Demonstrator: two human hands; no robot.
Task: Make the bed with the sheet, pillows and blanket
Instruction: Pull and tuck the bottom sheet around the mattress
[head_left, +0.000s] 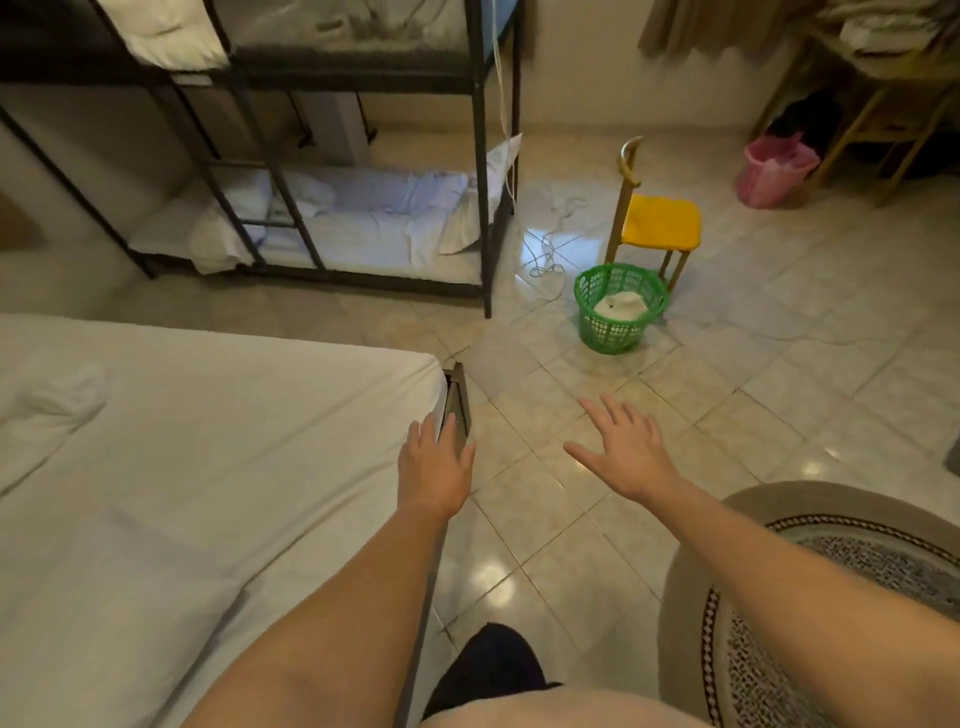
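A bed with a white fitted sheet (218, 447) fills the lower left. A crumpled white cloth (57, 400) lies on it at the far left. My left hand (434, 462) hovers at the bed's right edge near the metal frame corner (457, 400), fingers apart, holding nothing. My right hand (623, 447) is spread open over the tiled floor, to the right of the bed. No pillow or blanket is in either hand.
A black metal bunk bed (483, 156) with rumpled white bedding stands at the back. A green basket (618, 306) with white cloth and a yellow-seated chair (660, 223) stand on the floor. A pink bin (774, 171) is far right. A round rug (831, 597) lies lower right.
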